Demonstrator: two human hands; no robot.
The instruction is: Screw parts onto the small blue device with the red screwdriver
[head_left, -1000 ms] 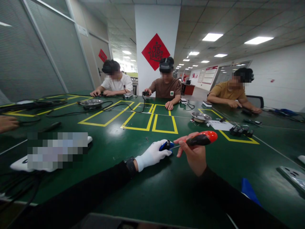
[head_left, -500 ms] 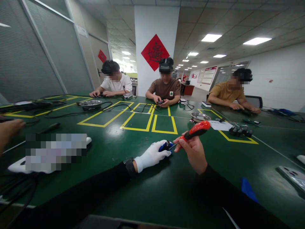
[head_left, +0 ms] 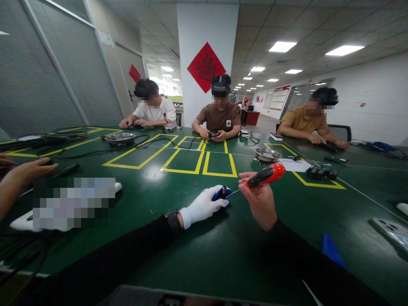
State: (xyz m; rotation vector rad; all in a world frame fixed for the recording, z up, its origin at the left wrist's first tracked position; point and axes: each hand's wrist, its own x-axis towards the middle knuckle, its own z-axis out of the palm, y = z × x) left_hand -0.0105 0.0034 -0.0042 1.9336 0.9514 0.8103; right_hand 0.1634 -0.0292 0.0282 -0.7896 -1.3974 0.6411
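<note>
My left hand (head_left: 204, 207), in a white glove, is closed around a small blue and black part (head_left: 220, 194) just above the green table. A short black cylinder sticks up from that part; its exact kind I cannot make out. In my bare right hand (head_left: 261, 202) is a screwdriver (head_left: 266, 175) with a red and black handle, pinched between thumb and fingers. Its thin shaft slants down to the left, and the tip meets or nearly meets the part's right side. The fingers of my left hand partly hide the part.
Tiny bits, perhaps screws, (head_left: 195, 184) lie beyond my left hand. Metal bowls (head_left: 267, 155) (head_left: 120, 138), black parts (head_left: 321, 172) and a paper (head_left: 293, 165) stand farther off. A phone (head_left: 392, 233) is at right, a white device (head_left: 22, 221) at left. Several co-workers sit around; one's hand (head_left: 30, 173) reaches in left.
My right hand and the screwdriver have shifted slightly right, the handle lying flatter and more of the shaft showing. My left hand keeps its hold. The co-worker's hand at left reaches farther in.
</note>
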